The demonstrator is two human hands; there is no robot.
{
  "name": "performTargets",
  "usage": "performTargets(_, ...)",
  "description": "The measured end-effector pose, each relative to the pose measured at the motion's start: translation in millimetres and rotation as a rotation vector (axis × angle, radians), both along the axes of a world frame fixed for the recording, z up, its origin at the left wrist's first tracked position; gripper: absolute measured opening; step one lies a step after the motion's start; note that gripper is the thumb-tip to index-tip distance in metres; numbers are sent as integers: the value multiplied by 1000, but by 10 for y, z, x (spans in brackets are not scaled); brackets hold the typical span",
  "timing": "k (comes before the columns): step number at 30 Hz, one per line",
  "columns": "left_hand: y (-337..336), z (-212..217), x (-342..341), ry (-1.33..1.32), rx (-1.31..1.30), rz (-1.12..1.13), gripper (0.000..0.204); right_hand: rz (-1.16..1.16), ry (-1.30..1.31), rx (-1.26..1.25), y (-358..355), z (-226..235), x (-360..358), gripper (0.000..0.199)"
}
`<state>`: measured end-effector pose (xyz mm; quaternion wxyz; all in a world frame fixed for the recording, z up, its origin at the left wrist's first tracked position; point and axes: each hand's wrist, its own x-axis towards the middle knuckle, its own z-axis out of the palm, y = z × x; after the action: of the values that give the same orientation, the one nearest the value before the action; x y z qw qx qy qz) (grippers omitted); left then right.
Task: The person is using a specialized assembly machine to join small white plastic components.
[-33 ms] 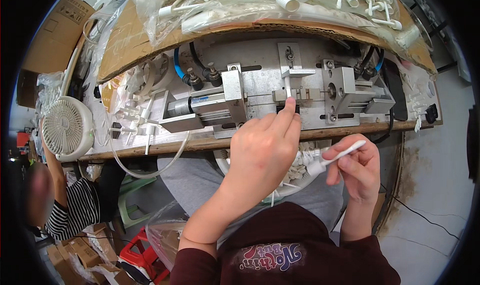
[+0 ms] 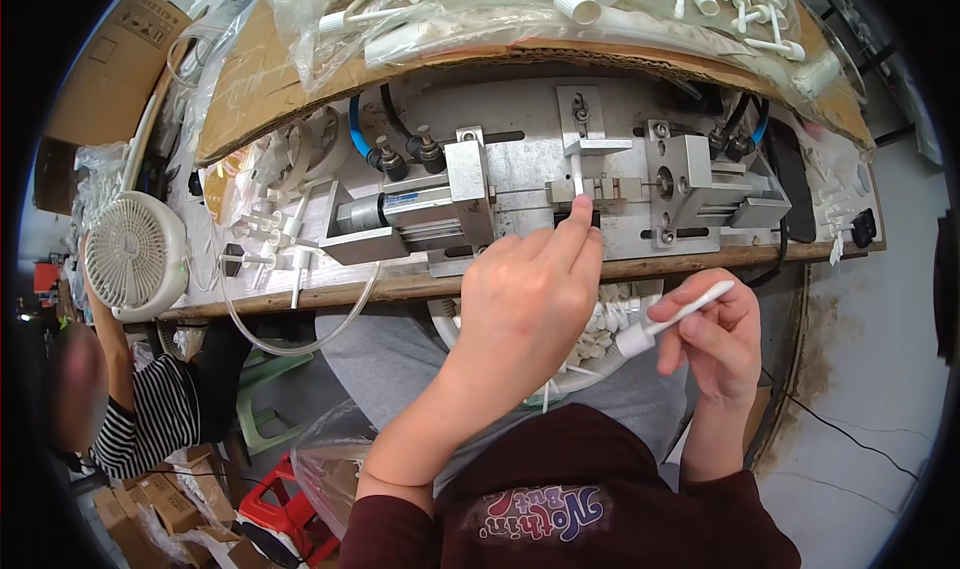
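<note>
My left hand (image 2: 535, 294) reaches over the metal fixture (image 2: 520, 184) with its index finger stretched out. That fingertip touches the lower end of a white plastic stem (image 2: 577, 172), which stands against a small metal bracket (image 2: 605, 146). The other left fingers curl beneath, and the thumb is hidden. To the right, in front of the bench edge, my right hand (image 2: 722, 334) pinches a white capped applicator stick (image 2: 690, 309). Its round cap points down and left, its slim tip up and right. Below the hands, a white basin (image 2: 597, 373) on my lap holds many small white parts.
Cardboard (image 2: 240, 109) carrying plastic film and white capped sticks overhangs the fixture's far side. A white fan (image 2: 130, 254) stands left, near loose white parts (image 2: 270, 234) and a clear tube (image 2: 350, 321). A dark phone-like slab (image 2: 795, 189) lies right. Another person in a striped sleeve (image 2: 150, 429) sits left.
The capped applicator stick has tilted slightly in my right hand, its cap end dropping a little. My left hand stays nearly where it was.
</note>
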<state>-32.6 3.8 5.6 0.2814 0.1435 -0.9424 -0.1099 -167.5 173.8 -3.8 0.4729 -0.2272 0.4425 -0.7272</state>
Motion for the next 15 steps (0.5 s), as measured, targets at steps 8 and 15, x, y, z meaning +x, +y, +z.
performTargets(8,0,53,34,-72,11,-21,23,-4,-116,6,-15,22,14,18)
performTargets(15,46,58,136,115,249,-115,35,-96,-88,-24,23,-107,-9,16)
